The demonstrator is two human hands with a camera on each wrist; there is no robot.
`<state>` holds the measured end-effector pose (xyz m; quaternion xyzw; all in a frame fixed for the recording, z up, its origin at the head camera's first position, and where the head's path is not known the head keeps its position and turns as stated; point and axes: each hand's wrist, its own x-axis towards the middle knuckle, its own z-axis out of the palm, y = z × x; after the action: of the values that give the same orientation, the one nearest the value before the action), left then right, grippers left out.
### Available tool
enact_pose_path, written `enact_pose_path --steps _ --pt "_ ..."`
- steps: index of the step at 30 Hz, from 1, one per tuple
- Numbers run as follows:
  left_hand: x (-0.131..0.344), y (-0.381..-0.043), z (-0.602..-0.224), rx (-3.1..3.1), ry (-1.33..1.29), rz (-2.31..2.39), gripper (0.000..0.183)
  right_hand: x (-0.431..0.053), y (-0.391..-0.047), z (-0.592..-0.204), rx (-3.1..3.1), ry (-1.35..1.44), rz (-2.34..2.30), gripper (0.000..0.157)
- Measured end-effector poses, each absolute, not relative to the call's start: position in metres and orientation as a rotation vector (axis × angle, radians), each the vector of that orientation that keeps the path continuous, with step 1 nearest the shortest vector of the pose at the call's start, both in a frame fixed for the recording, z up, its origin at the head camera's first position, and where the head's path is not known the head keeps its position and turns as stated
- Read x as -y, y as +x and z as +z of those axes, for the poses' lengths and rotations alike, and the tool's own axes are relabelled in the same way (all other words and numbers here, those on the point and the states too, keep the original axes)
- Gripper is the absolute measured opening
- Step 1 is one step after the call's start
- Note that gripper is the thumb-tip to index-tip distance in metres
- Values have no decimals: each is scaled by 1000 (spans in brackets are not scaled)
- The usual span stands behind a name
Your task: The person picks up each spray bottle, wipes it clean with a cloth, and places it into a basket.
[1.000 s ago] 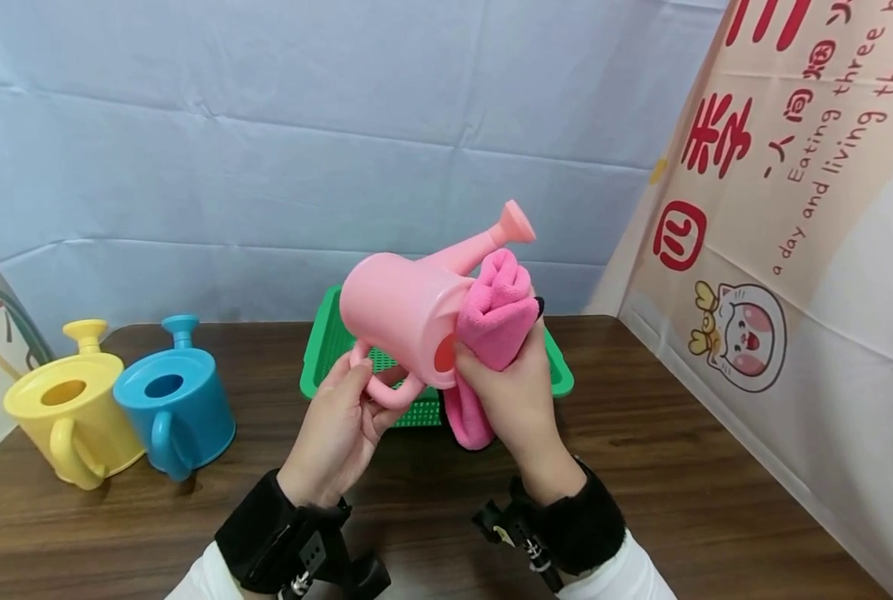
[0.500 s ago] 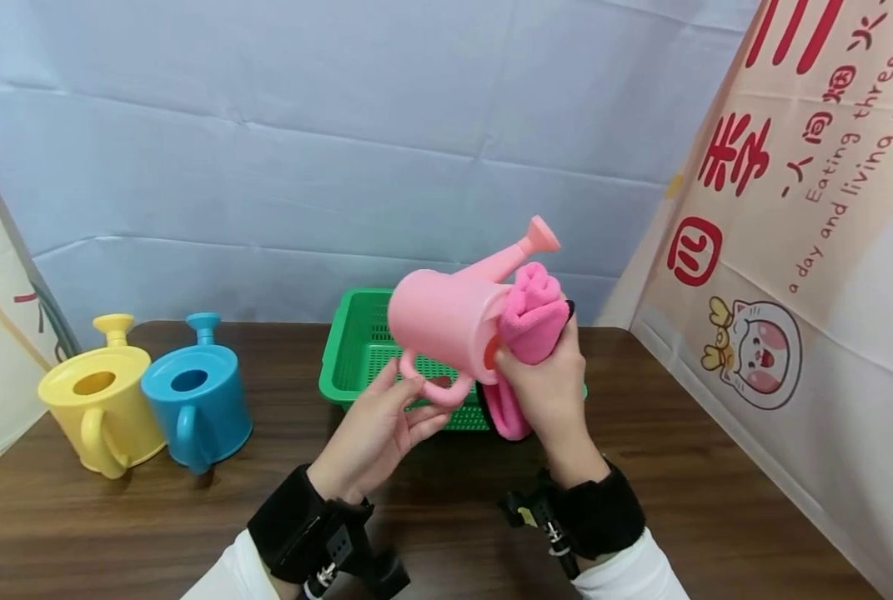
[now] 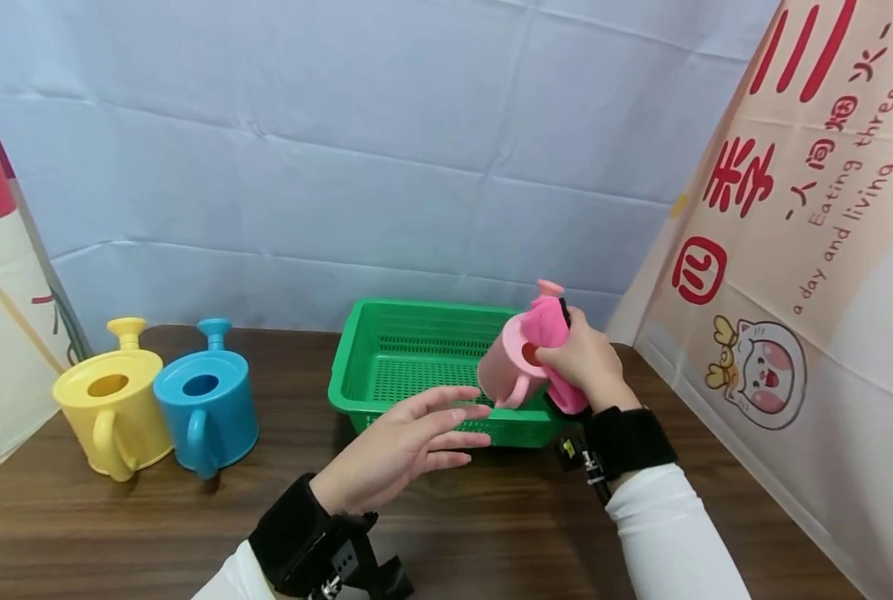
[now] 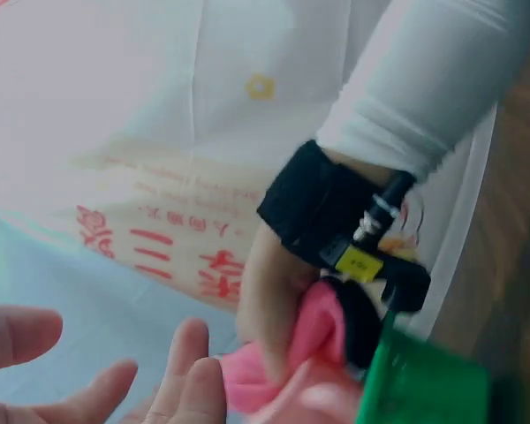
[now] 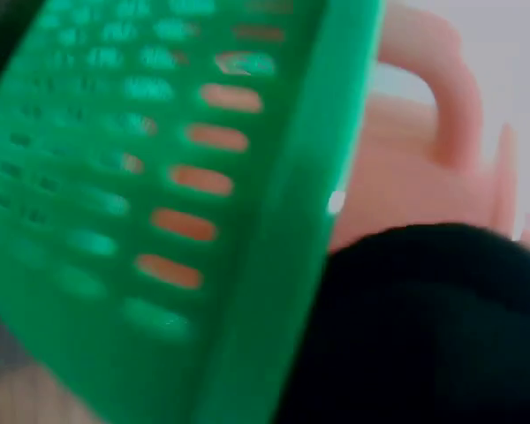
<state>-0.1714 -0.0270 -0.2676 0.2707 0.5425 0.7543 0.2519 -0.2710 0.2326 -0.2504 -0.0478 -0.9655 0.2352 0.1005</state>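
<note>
In the head view my right hand [image 3: 589, 358] grips the top edge of a pink watering can [image 3: 497, 372], with a folded pink cloth [image 3: 547, 323] with black edging bunched under the fingers. The can is tilted, at the right end of a green plastic basket [image 3: 521, 429]. Its handle points toward me, and the cloth hides part of its top. My left hand [image 3: 408, 446] is held with fingers spread in front of the basket, holding nothing. The right wrist view shows the can's pink body [image 5: 397, 177] behind the basket's slotted wall [image 5: 283, 230].
A yellow watering can [image 3: 119, 421] and a blue watering can [image 3: 224, 417] stand side by side at the left of the wooden table [image 3: 446, 533]. A pale blue cloth backdrop [image 3: 281, 208] hangs behind, and a printed sheet [image 3: 829, 467] flanks the right side.
My right hand has carried the pink can right and down to the basket, turning its handle toward me. The left hand has let go of the handle and spread its fingers.
</note>
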Motion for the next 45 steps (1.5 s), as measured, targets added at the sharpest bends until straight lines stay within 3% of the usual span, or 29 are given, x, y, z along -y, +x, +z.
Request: enact_pose_path --steps 7,16,20,24,37,45 --pt "70 -180 -253 -2445 852 1830 38 -229 -277 -253 3163 -153 498 79" --pt "155 -180 -254 -3446 223 1007 54 -242 -280 -264 3145 -273 539 84" --pt "180 -180 -267 -3457 -26 629 57 -251 -282 -268 3089 -317 595 86" --pt "188 -183 -284 -3327 -72 512 51 -259 -278 -273 2994 -289 649 90" --pt "209 -204 -322 -3029 -66 925 49 -246 -259 -259 2532 -183 807 84" --pt "191 -185 -293 -3167 3 1438 55 -197 -204 -230 1995 164 1370 66"
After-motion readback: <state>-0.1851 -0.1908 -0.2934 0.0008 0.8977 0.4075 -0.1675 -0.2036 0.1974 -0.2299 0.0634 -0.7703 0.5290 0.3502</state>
